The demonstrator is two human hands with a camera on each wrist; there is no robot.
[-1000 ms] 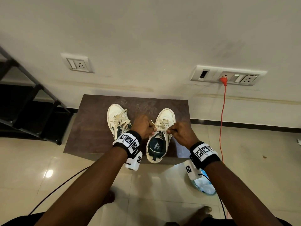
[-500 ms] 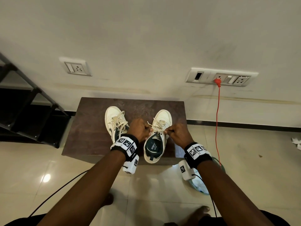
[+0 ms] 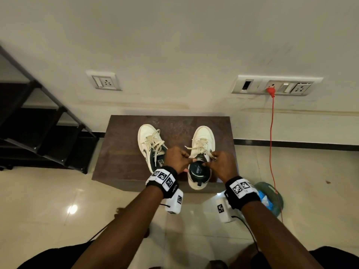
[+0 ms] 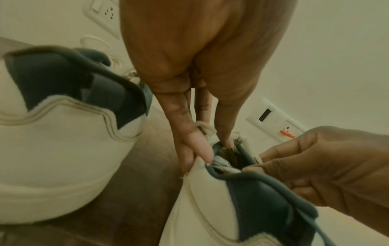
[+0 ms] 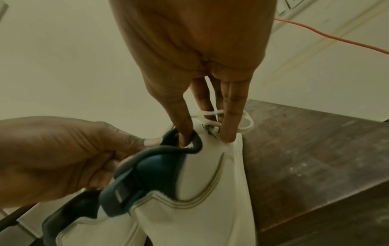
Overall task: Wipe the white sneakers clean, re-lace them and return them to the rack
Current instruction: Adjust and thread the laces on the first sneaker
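A low dark-brown wooden table (image 3: 124,152) stands against a cream wall, its top mottled and scuffed, its near edge overhanging glossy beige floor tiles (image 3: 48,200). On it sit two white sneakers with dark teal collars, toes toward the wall. The left sneaker (image 3: 148,141) lies at about 10 o'clock from the hands, its laces loose. The right sneaker (image 3: 201,152) sits at the table's near edge, heel slightly over it.

The left hand (image 3: 175,159) pinches the left collar edge of the right sneaker, thumb inside the opening and fingers on the outer side, with a cream lace (image 4: 207,130) caught between the fingers. The right hand (image 3: 221,162) pinches the right collar edge the same way, thumb inside, fingers outside, a lace loop (image 5: 245,124) lying around the fingers.

At 9 o'clock a black metal shoe rack (image 3: 38,133) stands on the floor. On the wall, a single socket plate (image 3: 104,81) is at 11 o'clock and a longer switchboard (image 3: 275,86) at 1 o'clock, with a red plug and cord (image 3: 272,133) hanging to the floor. At 4 o'clock a green basin (image 3: 272,195) rests on the tiles, with something blue in it.
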